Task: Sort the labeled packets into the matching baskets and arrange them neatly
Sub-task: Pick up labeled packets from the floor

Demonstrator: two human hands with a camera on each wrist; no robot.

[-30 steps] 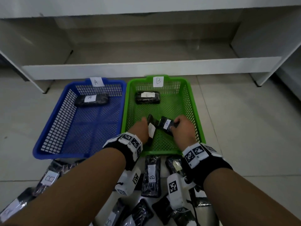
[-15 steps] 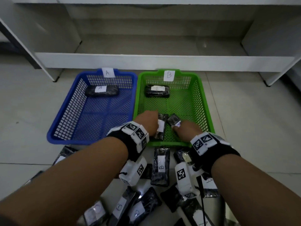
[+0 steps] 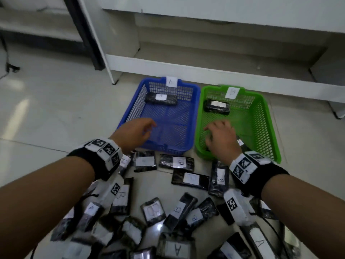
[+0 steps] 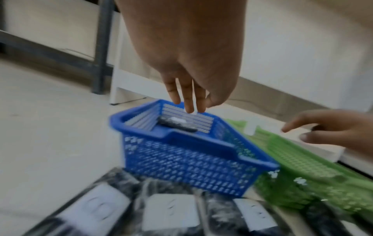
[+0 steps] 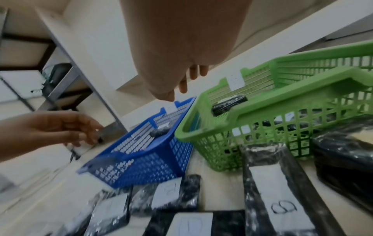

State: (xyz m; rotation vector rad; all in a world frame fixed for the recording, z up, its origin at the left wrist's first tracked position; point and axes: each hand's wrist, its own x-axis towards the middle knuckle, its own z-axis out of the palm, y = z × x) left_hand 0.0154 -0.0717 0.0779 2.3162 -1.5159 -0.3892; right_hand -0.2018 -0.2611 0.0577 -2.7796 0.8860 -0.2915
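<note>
Head view first: two mesh baskets sit side by side on the tiled floor (image 3: 46, 113), just in front of a low white shelf (image 3: 214, 62). The blue basket (image 3: 194, 101) carries a paper tag marked A on its far rim, and one black packet (image 3: 161, 98) with a white label lies against its far wall. The green basket (image 3: 265, 116), tagged B, holds a packet (image 3: 216, 106) at its far left corner, and a further dark packet (image 3: 241, 143) shows at its near end, mostly hidden beside the right hand (image 3: 220, 139).

That right hand reaches palm down into the near end of the green basket, fingers spread and loose; I cannot tell whether they touch the packets under them. The left hand (image 3: 133, 133) hangs over the near left corner of the blue basket with fingers relaxed and slightly curled, holding nothing; the left wrist view shows the same, fingers pointing down above the rim.

A loose heap of black packets (image 3: 190, 178) with white labels covers the floor near the baskets, some reading A, some B, lying at all angles and overlapping. Both wrists wear black bands with square printed markers.
</note>
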